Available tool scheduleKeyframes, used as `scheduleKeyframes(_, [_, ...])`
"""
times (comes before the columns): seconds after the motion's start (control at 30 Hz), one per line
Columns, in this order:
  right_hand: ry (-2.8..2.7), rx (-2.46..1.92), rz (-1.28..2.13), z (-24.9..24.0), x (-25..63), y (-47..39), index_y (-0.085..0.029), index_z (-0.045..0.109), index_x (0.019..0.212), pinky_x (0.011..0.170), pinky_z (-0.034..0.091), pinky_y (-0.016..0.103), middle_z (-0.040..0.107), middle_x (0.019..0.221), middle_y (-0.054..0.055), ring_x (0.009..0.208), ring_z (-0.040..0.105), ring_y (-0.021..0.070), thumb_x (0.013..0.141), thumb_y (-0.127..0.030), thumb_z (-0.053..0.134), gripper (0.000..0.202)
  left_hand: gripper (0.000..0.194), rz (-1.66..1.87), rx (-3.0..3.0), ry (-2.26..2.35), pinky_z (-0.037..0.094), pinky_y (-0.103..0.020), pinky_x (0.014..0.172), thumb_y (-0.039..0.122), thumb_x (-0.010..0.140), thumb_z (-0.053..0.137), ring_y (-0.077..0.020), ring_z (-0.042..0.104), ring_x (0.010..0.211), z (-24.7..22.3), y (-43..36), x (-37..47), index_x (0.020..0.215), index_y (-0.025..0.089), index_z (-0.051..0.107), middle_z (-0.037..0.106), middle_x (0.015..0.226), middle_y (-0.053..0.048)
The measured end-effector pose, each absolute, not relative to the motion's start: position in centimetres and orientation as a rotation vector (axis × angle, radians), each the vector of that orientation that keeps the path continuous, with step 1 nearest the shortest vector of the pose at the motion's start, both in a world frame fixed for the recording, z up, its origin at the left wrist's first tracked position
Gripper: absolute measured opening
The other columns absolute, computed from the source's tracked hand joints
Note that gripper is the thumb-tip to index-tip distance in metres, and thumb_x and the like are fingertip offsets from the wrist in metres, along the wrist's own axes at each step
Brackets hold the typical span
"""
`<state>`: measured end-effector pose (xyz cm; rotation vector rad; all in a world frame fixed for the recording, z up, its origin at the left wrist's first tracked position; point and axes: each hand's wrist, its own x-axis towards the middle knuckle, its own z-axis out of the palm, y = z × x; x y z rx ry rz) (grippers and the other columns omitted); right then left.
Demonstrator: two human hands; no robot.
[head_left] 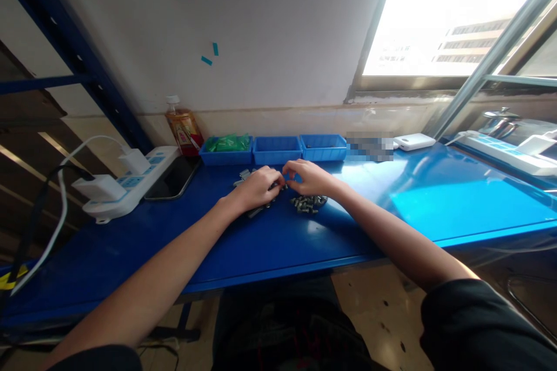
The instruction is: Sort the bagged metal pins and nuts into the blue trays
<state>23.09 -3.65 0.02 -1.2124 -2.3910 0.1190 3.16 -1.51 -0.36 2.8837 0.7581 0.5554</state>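
Note:
My left hand (261,186) is over a loose group of metal parts (256,211) on the blue table, its fingers pinched around something too small to make out. Close beside it, my right hand (306,176) has thumb and fingertips curled together near the left fingertips; what they hold, if anything, is hidden. Below the right hand lies a pile of small metal bolts (307,204). Behind the hands stand three blue bins in a row: the left bin (226,157) holds green plastic, the middle bin (277,156) is beside it, and the right bin (322,154) has small dark items inside.
On the left are a power strip (148,177), a black phone (173,178) and a bottle (183,127). A white device (414,141) lies at the back right, near another power strip (509,151). The blue table's (278,255) front edge runs before my body.

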Motion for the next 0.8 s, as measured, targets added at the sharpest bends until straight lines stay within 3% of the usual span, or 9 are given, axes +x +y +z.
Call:
scheduleKeyframes(0.43, [-2.495,-1.08,0.136,0.0,23.2,-3.6,-0.017,0.062,0.086,0.081,0.041,0.031,0.065,0.087,0.006,0.084,0.057,0.0201,0.073,-0.016,0.063,0.013,0.013,0.627,2.599,0.871,0.046,-0.032,0.075,0.018,0.073,0.059,-0.0229,0.062,0.083,0.1,-2.1,3.1,0.085,0.021,0.06,0.067,0.082,-0.003])
scheduleKeyframes(0.6, [-2.36,-1.003,0.052,0.3,22.9,-4.0,-0.018,0.06,0.093,0.079,0.043,0.031,0.063,0.089,0.006,0.086,0.056,0.02,0.077,-0.021,0.064,0.017,0.018,0.836,2.292,0.92,0.049,-0.03,0.07,0.032,0.08,0.054,-0.0194,0.064,0.075,0.0,-1.6,2.9,0.092,0.02,0.048,0.064,0.079,-0.003])
scheduleKeyframes(0.8, [-2.286,-0.935,-0.053,0.9,22.3,-4.8,-0.019,0.059,0.093,0.077,0.043,0.03,0.062,0.088,0.005,0.085,0.055,0.0193,0.088,-0.024,0.056,0.008,0.027,0.901,2.068,0.873,0.048,-0.026,0.063,0.042,0.082,0.051,-0.0163,0.063,0.069,0.1,-1.2,3.0,0.095,0.02,0.043,0.063,0.074,-0.001])
